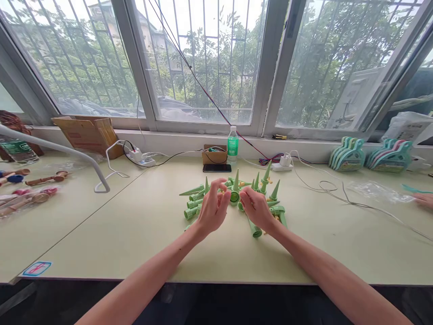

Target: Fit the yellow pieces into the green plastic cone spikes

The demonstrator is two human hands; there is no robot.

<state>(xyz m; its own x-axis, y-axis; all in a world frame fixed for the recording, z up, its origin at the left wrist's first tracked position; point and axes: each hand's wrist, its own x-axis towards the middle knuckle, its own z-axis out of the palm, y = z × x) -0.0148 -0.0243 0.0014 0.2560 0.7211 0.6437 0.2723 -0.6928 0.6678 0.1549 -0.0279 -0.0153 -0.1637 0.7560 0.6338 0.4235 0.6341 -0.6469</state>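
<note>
Green plastic plant-watering spikes (236, 181) are heaped on the table in front of me, some standing point up, others lying on their sides. My left hand (214, 205) is at the left of the heap, fingers bent, with a gap between thumb and forefinger and nothing visible in it. Close to its right, my right hand (256, 208) is closed, its fingertips by the edge of a round green opening (234, 197). Whatever is inside those fingers is hidden. Below the right hand lies a hollow green tube (256, 231), and small yellow parts (269, 180) show among the spikes.
Behind the heap are a dark phone (217, 168), a small cardboard box (214, 157) and a water bottle (232, 145). White cables (343, 194) cross the right side near green hangers (347, 154). Another person's hand (424, 199) shows at the right edge. Wooden toys (43, 179) lie left.
</note>
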